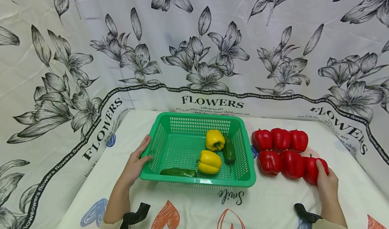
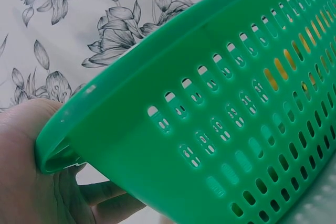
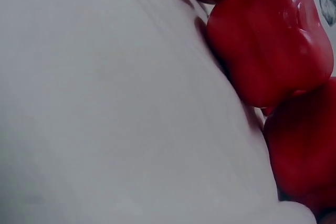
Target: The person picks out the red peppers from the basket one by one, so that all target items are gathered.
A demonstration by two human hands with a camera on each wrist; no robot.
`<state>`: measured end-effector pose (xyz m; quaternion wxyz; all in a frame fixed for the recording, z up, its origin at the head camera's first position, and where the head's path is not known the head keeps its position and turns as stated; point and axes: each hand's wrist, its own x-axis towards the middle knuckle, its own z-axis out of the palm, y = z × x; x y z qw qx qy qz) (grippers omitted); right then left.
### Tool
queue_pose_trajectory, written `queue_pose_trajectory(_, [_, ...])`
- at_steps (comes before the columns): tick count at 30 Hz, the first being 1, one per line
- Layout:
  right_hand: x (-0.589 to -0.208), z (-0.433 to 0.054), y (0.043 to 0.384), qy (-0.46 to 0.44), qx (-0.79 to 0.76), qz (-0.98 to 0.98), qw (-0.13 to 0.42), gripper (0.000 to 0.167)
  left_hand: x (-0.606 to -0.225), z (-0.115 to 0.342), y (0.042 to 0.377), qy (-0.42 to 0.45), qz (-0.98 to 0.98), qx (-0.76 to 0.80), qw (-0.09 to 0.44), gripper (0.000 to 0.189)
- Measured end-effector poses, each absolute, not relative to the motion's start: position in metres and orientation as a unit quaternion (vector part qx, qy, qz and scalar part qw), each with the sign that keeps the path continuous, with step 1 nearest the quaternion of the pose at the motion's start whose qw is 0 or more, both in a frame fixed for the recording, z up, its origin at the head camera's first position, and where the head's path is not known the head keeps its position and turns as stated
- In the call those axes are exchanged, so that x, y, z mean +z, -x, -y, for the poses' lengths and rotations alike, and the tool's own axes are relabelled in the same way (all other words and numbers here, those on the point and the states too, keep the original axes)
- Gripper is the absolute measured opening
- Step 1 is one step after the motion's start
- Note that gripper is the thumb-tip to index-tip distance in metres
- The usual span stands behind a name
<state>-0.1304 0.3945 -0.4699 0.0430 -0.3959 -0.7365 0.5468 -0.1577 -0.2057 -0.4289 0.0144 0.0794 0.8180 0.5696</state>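
Observation:
My left hand (image 1: pixel 135 163) grips the left rim of a green plastic basket (image 1: pixel 197 181); the left wrist view shows fingers under the rim, against the slotted basket wall (image 2: pixel 152 156). Inside the basket are two yellow bell peppers (image 1: pixel 209 162) and two long green peppers (image 1: pixel 229 151), one lying along the front wall. To the right, red bell peppers stand in two rows. My right hand (image 1: pixel 328 183) holds the red bell pepper (image 1: pixel 310 170) at the right end of the front row, thumb on its near side; its other fingers are mostly hidden behind it.
Several other red bell peppers (image 1: pixel 281 139) sit close together right of the basket. A white printed cloth (image 1: pixel 194 208) covers the table, and a flower-patterned curtain (image 1: pixel 206 53) hangs behind and at the sides.

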Motion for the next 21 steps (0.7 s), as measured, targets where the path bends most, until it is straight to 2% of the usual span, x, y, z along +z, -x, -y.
queue_pose_trajectory(12, [-0.4656,-0.3977,0.1308,0.37,0.525,0.767,0.006,0.09,-0.4302,0.206,0.1604,-0.082,-0.817,0.57,0.018,0.064])
queue_pose_trajectory(21, [-0.465,-0.4016,0.135,0.363,0.541,0.758,0.034,0.084,-0.4287,0.2081,0.1613,-0.088,-0.824,0.559,0.015,0.063])
